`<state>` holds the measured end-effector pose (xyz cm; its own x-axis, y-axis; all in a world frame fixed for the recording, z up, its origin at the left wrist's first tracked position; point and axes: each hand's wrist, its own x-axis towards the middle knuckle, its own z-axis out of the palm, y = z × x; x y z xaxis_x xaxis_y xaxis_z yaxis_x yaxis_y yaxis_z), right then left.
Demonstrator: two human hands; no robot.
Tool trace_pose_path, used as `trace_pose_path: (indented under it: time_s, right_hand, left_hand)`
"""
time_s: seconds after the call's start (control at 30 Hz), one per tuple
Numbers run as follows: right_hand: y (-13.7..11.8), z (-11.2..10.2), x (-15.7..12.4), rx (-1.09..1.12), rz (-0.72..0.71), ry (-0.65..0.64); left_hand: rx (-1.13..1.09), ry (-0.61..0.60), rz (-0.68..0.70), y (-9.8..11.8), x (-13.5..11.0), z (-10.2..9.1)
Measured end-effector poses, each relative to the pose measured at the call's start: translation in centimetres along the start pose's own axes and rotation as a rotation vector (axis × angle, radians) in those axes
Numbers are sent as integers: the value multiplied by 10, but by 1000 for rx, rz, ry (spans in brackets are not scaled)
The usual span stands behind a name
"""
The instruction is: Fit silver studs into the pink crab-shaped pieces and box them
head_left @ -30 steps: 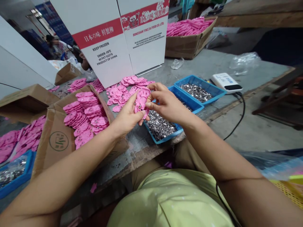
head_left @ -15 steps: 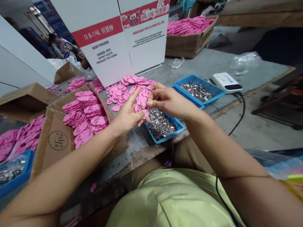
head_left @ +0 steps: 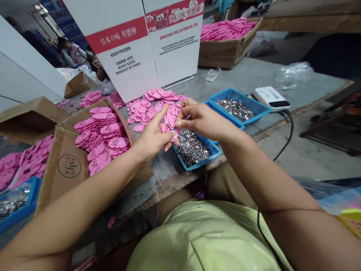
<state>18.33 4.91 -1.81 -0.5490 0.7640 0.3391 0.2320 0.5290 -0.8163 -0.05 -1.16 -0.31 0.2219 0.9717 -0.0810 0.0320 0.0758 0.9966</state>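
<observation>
Inside brn box: stacked pink pcs

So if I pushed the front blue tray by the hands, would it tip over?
Probably not: the tray looks wide and low, so it would likely slide. It may be heavy for its size, with many metal-looking bits inside. They look loose, so a hard shove might spill some.

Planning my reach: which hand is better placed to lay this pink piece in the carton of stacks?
Probably the left hand: it holds the pink piece and is nearer the carton; the right hand is farther off.
</observation>
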Motion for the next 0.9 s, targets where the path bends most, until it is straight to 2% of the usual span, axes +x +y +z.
trace_pose_path:
  time_s: [0.23, 0.5, 0.67, 0.73, 0.8, 0.83, 0.9]
  right_hand:
    - [3, 3, 2, 14, 1, 33]
    - [4, 19, 1, 130, 72, 155]
    - [6, 29, 0, 197, 14, 260]
    - [15, 25, 0, 263, -51, 323]
    - [33, 9, 2, 277, -74, 464]
    - [46, -2, 2, 243, -45, 563]
    - [76, -32, 3, 63, 116, 748]
  left_hand:
    - [-24, 5, -1, -3, 1, -1]
    - [-81, 3, -21, -3, 1, -1]
    - [-101, 18, 14, 0, 1, -3]
    - [-106, 15, 35, 2, 1, -3]
    - [-102, 11, 41, 3, 1, -3]
    - [-100, 12, 38, 4, 1, -3]
    - [-105, 17, 28, 5, 0, -2]
